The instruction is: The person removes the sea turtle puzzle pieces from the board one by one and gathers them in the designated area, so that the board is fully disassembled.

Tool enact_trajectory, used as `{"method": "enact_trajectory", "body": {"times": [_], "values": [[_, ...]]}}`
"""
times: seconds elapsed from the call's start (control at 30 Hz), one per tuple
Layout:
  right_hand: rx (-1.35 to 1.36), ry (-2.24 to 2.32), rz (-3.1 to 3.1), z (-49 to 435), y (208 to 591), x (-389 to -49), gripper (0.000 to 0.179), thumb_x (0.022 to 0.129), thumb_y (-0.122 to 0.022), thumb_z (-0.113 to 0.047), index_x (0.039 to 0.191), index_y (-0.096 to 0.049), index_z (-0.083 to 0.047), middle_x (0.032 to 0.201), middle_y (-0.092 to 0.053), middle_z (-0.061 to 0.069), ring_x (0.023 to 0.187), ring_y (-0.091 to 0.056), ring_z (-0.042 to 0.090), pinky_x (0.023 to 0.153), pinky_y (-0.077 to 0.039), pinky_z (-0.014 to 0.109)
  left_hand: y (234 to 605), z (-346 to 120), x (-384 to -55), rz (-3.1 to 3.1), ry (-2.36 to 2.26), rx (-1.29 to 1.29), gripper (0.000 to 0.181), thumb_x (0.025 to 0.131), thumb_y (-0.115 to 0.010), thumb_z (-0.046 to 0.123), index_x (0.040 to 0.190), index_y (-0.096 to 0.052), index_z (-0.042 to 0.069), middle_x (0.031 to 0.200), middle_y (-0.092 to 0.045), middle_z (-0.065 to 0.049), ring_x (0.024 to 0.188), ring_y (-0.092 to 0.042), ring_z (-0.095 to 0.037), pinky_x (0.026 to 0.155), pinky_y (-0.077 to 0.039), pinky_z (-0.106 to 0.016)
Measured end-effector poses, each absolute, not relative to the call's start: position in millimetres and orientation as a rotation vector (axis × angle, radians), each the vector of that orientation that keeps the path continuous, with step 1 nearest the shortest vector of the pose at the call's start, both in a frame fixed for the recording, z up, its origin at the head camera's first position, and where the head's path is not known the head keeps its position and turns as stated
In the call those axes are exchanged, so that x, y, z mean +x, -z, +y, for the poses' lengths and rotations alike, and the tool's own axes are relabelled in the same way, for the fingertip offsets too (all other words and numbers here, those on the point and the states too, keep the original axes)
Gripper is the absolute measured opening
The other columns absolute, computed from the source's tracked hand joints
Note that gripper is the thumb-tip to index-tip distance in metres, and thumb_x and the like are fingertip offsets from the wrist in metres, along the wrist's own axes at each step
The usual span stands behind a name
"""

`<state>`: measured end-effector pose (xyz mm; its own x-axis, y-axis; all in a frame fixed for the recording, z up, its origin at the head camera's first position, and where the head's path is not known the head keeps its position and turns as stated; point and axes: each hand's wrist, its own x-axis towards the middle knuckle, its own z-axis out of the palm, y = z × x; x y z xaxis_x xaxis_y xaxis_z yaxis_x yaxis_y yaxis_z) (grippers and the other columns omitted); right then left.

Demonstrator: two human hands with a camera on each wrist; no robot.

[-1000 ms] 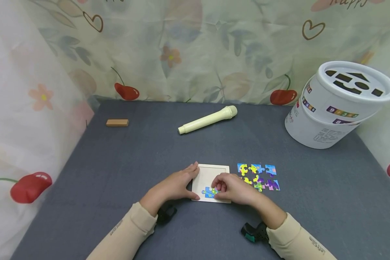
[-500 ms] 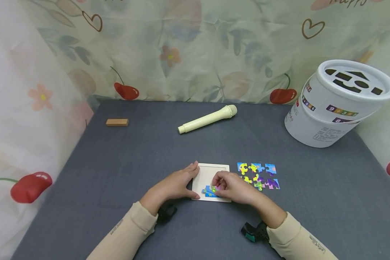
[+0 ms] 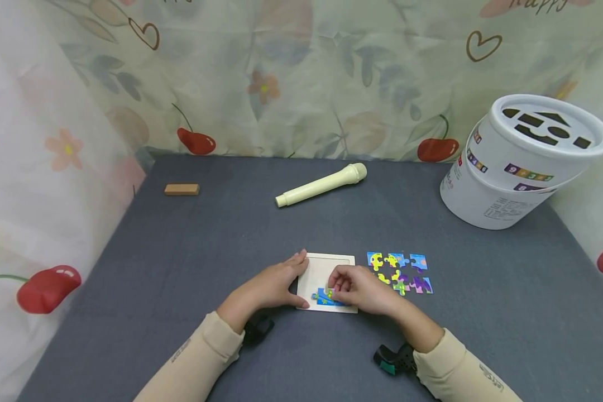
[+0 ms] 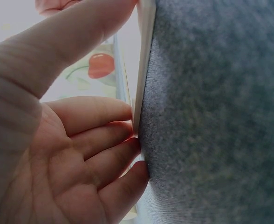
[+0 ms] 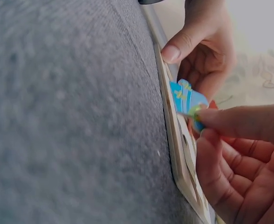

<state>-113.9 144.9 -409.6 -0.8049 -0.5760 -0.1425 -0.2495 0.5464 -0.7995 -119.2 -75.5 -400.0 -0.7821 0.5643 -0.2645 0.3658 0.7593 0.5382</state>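
Note:
A pale wooden puzzle tray [image 3: 326,263] lies on the dark table. My left hand [image 3: 278,283] spans its left side, fingers nearly straight along the edge; in the right wrist view its thumb [image 5: 172,53] presses the tray's frame. Over the tray's near part, my right hand [image 3: 359,288] pinches a blue and green puzzle piece [image 5: 198,112] between thumb and forefinger, with its other fingers curled. Another blue puzzle piece [image 3: 321,297] shows in the tray's near part, overlapping the held one in this view. My right fingers hide part of the held piece.
Several loose puzzle pieces [image 3: 400,273] lie right of the tray. Behind it rests a cream toy microphone [image 3: 321,185]; a small wooden block [image 3: 181,190] sits at the back left. A white bucket [image 3: 507,173] with shaped holes in its lid stands back right. A printed curtain [image 3: 301,78] borders the table.
My right hand has shifted the pinched puzzle piece slightly, and its angle over the tray's near part has changed. My left hand stays at the tray's left edge.

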Motion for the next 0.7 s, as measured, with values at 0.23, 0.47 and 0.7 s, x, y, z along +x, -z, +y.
{"method": "enact_trajectory", "body": {"times": [0.23, 0.47, 0.7], "values": [[-0.611, 1.271, 2.224, 155.9, 405.0, -116.3, 0.012, 0.085, -0.066, -0.009, 0.092, -0.062, 0.000, 0.080, -0.058, 0.005, 0.070, -0.051, 0.011, 0.061, -0.047, 0.020, 397.5, -76.5, -118.2, 2.536, -0.672, 0.723, 0.088, 0.076, -0.077, 0.033, 0.143, -0.031, -0.001, 0.155, -0.018, -0.012, 0.144, -0.019, -0.024, 0.114, -0.024, -0.041], [-0.567, 1.299, 2.161, 176.6, 401.1, -115.3, 0.013, 0.087, -0.064, -0.009, 0.095, -0.062, 0.001, 0.080, -0.058, 0.004, 0.067, -0.053, 0.010, 0.059, -0.050, 0.023, 396.6, -76.2, -118.9, 2.534, -0.651, 0.718, 0.089, 0.076, -0.076, 0.034, 0.144, -0.030, 0.000, 0.156, -0.016, -0.011, 0.144, -0.018, -0.023, 0.115, -0.023, -0.040], [-0.532, 1.326, 2.176, 199.7, 397.7, -109.4, 0.018, 0.088, -0.063, -0.012, 0.097, -0.061, 0.004, 0.081, -0.057, 0.008, 0.070, -0.055, 0.011, 0.065, -0.052, 0.024, 397.6, -76.3, -118.4, 2.534, -0.646, 0.708, 0.089, 0.076, -0.077, 0.034, 0.144, -0.030, 0.001, 0.156, -0.017, -0.010, 0.144, -0.018, -0.022, 0.115, -0.024, -0.040]]}}
